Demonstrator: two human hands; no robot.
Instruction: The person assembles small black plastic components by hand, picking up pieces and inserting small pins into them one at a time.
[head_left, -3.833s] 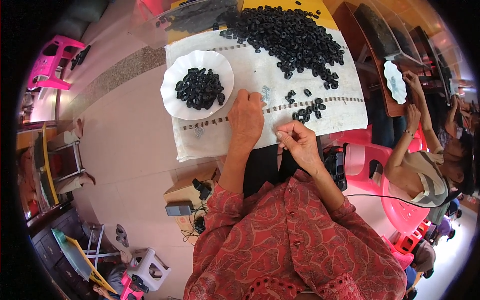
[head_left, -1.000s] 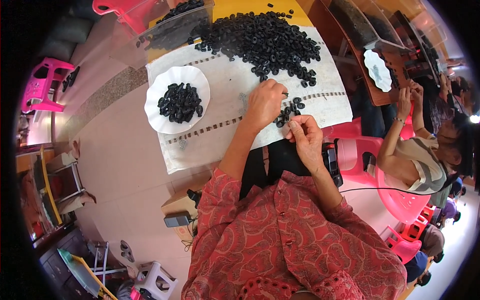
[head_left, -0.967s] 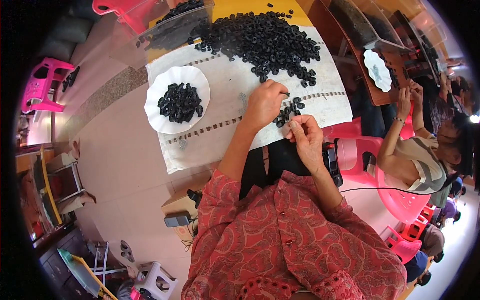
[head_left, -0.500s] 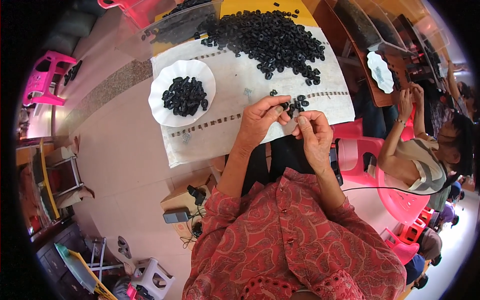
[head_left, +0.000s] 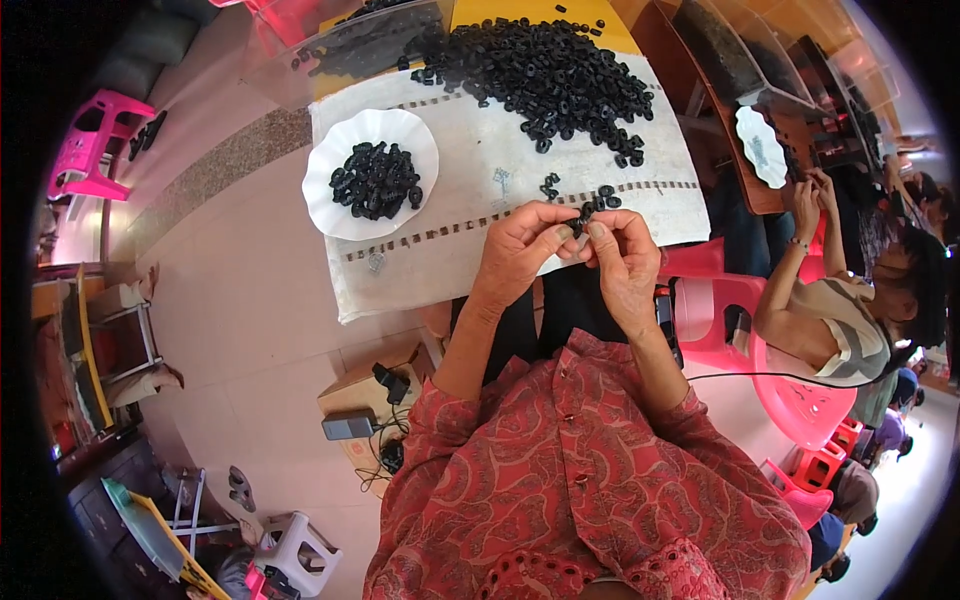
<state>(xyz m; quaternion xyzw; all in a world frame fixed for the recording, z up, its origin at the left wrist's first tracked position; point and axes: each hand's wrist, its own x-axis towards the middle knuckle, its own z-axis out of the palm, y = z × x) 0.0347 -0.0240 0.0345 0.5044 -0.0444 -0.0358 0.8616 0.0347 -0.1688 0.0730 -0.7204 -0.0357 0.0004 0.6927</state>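
Observation:
Over the table's near edge my two hands meet, fingertips nearly touching. My left hand (head_left: 522, 252) pinches a small black ring-like part (head_left: 576, 228) between thumb and index finger. Closed as well, my right hand (head_left: 624, 262) has its thumb and index finger pressed together against that part; a small pale piece shows below the fingertips, too small to name. Just beyond the fingers lie a few loose black parts (head_left: 606, 198). To the left, a white scalloped plate (head_left: 322, 190) bears a heap of similar black parts (head_left: 376, 180).
A large pile of black parts (head_left: 560, 80) covers the table's far side beside a clear plastic bin (head_left: 350, 60). White cloth (head_left: 450, 280) covers the table. At right another person (head_left: 830, 310) works at a brown table. A cardboard box (head_left: 365, 400) with cables stands on the floor.
My left hand's fingertips have come closer to the right hand's, and the black part now sits between both. The view has shifted slightly.

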